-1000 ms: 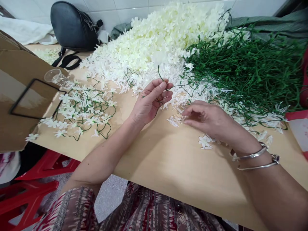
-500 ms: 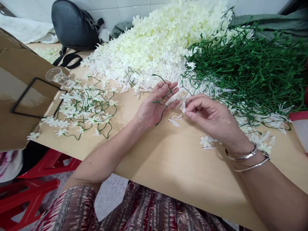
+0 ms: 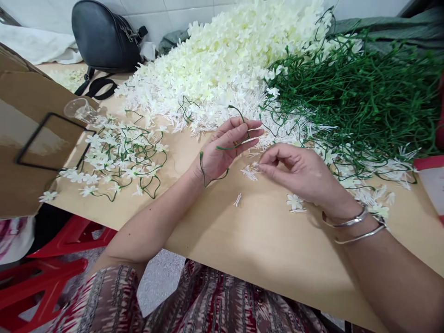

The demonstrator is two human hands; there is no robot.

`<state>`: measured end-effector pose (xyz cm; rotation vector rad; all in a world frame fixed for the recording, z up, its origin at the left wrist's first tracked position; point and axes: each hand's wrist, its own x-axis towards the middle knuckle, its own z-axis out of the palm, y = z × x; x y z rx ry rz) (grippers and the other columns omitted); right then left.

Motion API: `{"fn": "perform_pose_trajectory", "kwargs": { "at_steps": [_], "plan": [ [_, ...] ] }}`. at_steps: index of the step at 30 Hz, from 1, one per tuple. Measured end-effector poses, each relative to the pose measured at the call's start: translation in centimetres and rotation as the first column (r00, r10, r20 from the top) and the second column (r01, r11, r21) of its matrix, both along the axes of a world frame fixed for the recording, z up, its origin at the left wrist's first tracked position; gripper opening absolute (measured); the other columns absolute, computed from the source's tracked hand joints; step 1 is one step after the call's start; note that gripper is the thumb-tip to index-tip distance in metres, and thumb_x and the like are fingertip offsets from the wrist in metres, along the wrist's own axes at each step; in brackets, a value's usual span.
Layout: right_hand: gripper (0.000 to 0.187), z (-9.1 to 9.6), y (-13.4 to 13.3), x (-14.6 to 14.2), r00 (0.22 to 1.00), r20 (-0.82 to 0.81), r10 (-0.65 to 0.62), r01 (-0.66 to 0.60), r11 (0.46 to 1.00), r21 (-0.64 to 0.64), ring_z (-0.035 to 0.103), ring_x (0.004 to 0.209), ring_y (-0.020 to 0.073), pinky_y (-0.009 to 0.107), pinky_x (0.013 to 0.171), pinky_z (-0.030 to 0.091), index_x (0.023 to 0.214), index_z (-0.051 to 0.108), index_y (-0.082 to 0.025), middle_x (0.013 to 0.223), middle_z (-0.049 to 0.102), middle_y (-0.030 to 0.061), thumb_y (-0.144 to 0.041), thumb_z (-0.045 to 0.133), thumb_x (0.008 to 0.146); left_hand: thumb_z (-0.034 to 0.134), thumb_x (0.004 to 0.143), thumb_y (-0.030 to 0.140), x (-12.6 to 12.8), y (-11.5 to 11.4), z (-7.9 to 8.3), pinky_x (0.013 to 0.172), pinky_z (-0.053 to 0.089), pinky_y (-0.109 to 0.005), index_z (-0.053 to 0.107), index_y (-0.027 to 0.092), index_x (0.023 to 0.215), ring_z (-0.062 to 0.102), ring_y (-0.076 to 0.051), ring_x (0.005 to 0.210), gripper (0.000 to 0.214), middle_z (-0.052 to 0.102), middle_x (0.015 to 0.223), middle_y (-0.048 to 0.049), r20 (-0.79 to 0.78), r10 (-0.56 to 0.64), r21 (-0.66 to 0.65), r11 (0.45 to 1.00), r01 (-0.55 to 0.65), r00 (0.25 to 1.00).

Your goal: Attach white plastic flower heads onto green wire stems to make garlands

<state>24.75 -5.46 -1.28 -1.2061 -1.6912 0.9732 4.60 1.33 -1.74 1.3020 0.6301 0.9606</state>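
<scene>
My left hand (image 3: 225,148) holds a thin green plastic stem (image 3: 208,171) between its fingers; the stem loops past my wrist and its tip curls up above my fingertips. My right hand (image 3: 298,173), with two silver bangles (image 3: 354,226) on the wrist, pinches something small and white at the fingertips, just right of the left hand. A small bunch of white stamens (image 3: 249,173) lies on the board under both hands. A single white piece (image 3: 237,200) and a white flower (image 3: 294,202) lie on the board nearer to me.
A large heap of white artificial flowers (image 3: 236,60) fills the back of the wooden table (image 3: 256,249). A heap of green stems (image 3: 360,97) lies at the right, finished flower sprigs (image 3: 121,157) at the left. A black bag (image 3: 104,39), a plastic cup (image 3: 78,110), cardboard (image 3: 27,134) and red stools (image 3: 45,273) surround them.
My left hand has turned and the green stem now loops down past my wrist. My right hand rose to the left hand, then dropped back. A small white piece now lies on the board.
</scene>
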Motion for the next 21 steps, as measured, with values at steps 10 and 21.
{"fn": "perform_pose_trajectory", "kwargs": {
  "at_steps": [10, 21],
  "plan": [
    [0.008, 0.7, -1.0, -1.1, 0.899, -0.022, 0.438, -0.438, 0.899, -0.017, 0.067, 0.13, 0.0285, 0.049, 0.108, 0.055, 0.085, 0.07, -0.027, 0.126, 0.075, 0.0063, -0.028, 0.073, 0.093, 0.067, 0.1, 0.038, 0.5, -0.5, 0.4, 0.077, 0.054, -0.026, 0.068, 0.023, 0.095, 0.066, -0.013, 0.088, 0.015, 0.072, 0.095, -0.0022, -0.191, 0.445, 0.509, 0.807, -0.3, 0.875],
    [0.019, 0.3, 1.7, 2.8, 0.948, -0.256, -0.188, 0.206, 0.978, 0.043, 0.074, 0.097, 0.0182, 0.035, 0.092, 0.057, 0.085, 0.065, -0.024, 0.099, 0.078, 0.0049, -0.03, 0.083, 0.085, 0.087, 0.082, 0.051, -1.7, -0.8, 5.5, 0.065, 0.054, -0.028, 0.074, 0.018, 0.081, 0.069, -0.016, 0.068, 0.035, 0.075, 0.075, -0.0043, -0.393, -0.581, -0.063, 0.791, 0.609, 0.713]
  ]
}}
